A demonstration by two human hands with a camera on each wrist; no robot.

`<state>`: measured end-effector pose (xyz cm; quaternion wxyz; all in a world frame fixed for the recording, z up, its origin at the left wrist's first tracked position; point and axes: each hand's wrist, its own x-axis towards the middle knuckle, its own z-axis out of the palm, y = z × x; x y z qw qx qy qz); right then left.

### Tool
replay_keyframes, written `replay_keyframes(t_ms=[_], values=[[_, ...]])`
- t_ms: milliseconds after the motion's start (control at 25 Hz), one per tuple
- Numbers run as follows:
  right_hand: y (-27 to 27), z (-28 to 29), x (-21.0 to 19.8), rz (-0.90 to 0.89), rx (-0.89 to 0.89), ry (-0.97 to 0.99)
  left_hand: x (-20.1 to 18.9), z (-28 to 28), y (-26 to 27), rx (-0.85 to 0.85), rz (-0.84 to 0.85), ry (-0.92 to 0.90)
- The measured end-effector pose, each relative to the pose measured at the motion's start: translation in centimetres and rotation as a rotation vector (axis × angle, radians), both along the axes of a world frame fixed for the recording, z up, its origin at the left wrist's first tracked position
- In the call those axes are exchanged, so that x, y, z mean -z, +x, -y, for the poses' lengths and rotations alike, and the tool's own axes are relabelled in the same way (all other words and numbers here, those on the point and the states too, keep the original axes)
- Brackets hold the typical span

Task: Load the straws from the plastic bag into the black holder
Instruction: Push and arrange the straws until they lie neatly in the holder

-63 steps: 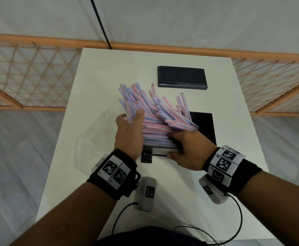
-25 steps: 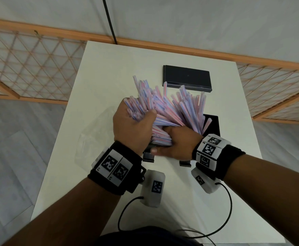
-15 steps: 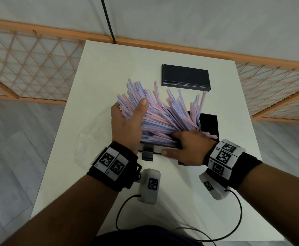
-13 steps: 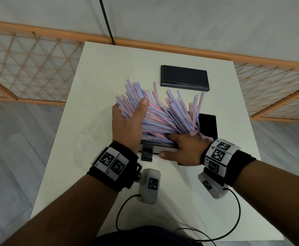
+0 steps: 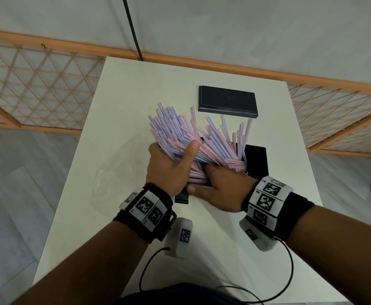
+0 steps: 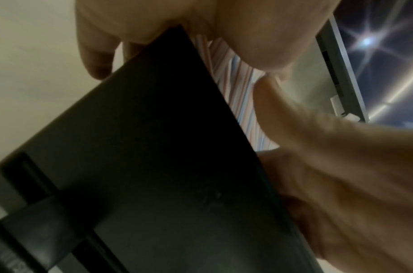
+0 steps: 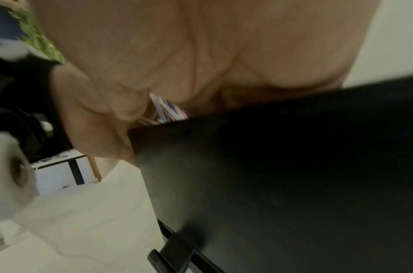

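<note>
**Settling the straw bundle into the holder**

Working the bundle down is the step you are in: your left hand point(image 5: 171, 168) wraps the straws point(image 5: 193, 137) with its thumb across the top, fingers curled round the far side, while your right hand point(image 5: 222, 190) pushes into the near ends, thumb lying along the front edge of the black holder point(image 5: 257, 159). Whether your right fingers pinch any straws or only press, the pictures do not show. The straws fan up and away from you, their lower ends inside the holder's mouth, their tips splayed and uneven. The plastic bag point(image 5: 118, 172) lies flattened on the surface point(image 5: 136, 89) to your left, apparently emptied.

Next you will likely need to gather the splayed tips together and ease the bundle flat so it drops below the rim.

From the head view you get the fan, the bag and a flat black lid point(image 5: 227, 102) lying farther back. The wrist views instead give the holder's dark front wall close up, with striped straws squeezed between palm and rim.
</note>
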<state>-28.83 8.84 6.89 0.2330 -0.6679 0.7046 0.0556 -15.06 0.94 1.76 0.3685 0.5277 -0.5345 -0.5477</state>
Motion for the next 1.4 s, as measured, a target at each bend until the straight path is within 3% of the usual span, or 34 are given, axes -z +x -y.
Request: replay_keyframes(t_ms=[320, 800, 1000, 1120, 1240, 1400], values=[[-2.7, -4.2, -3.5, 0.078, -0.144, -0.017, 1.0, 0.1, 0.1, 0.055, 0.008, -0.01], [-8.1, -1.5, -4.3, 0.069, 0.091, -0.069, 0.8, -0.7, 0.3, 0.053, -0.015, -0.002], [-8.0, -1.2, -3.9, -0.25, 0.291, -0.061, 1.1, -0.7, 0.5, 0.047, -0.051, 0.031], [-6.8, -0.2, -2.7, -0.311, 0.357, -0.009, 0.7, -0.8, 0.4, 0.043, -0.073, 0.024], [-6.0, 1.8, -1.6, -0.275, 0.313, -0.033, 0.5, -0.9, 0.3, 0.027, -0.094, 0.007], [-5.9, 2.4, -1.0, -0.086, 0.215, -0.108, 0.6, -0.8, 0.4, 0.028, -0.129, -0.012]])
